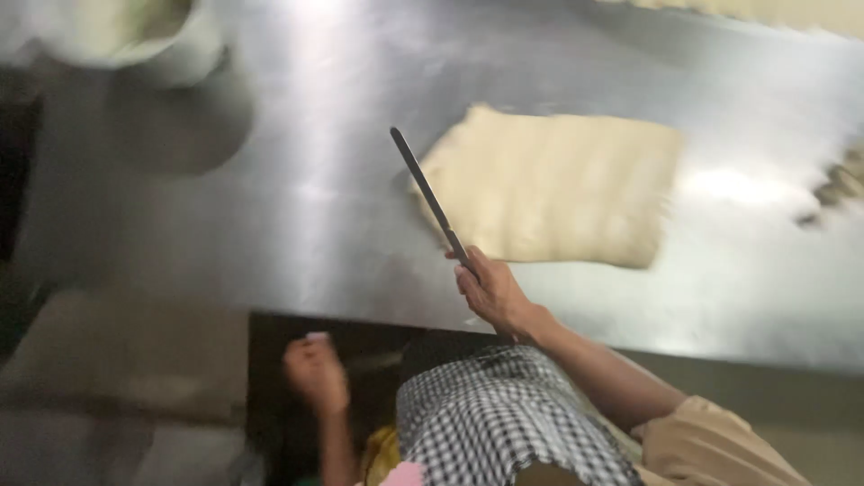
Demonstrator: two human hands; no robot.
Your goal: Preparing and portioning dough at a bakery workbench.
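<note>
My right hand [493, 292] grips the handle of a long, thin knife [421, 184], whose blade points up and to the left over the steel table [297, 207]. The blade lies along the left edge of a flat, folded rectangle of pale dough [558, 184] and looks close to it or touching it. My left hand [315, 373] is blurred and hangs below the table's front edge, away from the dough, with nothing visible in it. A black-and-white checked cloth [495, 423] covers my front.
A pale bowl [135, 36] stands blurred at the table's far left corner. More dough [792, 11] lies along the top right edge, and small dough scraps [841, 184] sit at the right. The table's front edge [360, 315] runs just above my left hand.
</note>
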